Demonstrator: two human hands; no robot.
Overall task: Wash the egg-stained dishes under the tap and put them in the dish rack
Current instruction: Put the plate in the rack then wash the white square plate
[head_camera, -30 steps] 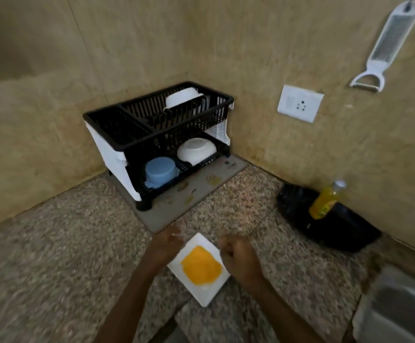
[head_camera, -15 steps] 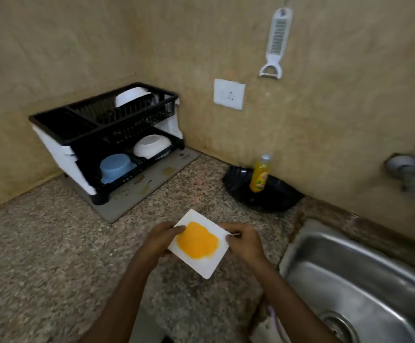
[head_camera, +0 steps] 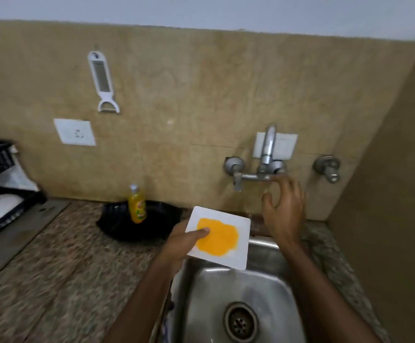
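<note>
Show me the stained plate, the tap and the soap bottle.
stained plate (head_camera: 220, 237): head view, the yellow stain
tap (head_camera: 267, 147): head view, the upright spout
soap bottle (head_camera: 137, 208): head view, the yellow body

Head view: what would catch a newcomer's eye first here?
The bright yellow egg stain on the white square plate, which the left hand holds over the back left of the sink. Next, the right hand, fingers spread, up at the wall tap.

No words, brands or numbers can be read anywhere. A coloured label (head_camera: 140, 210) is seen on the yellow bottle (head_camera: 135, 199) by the wall, but its letters are too blurred to be made out.
</note>
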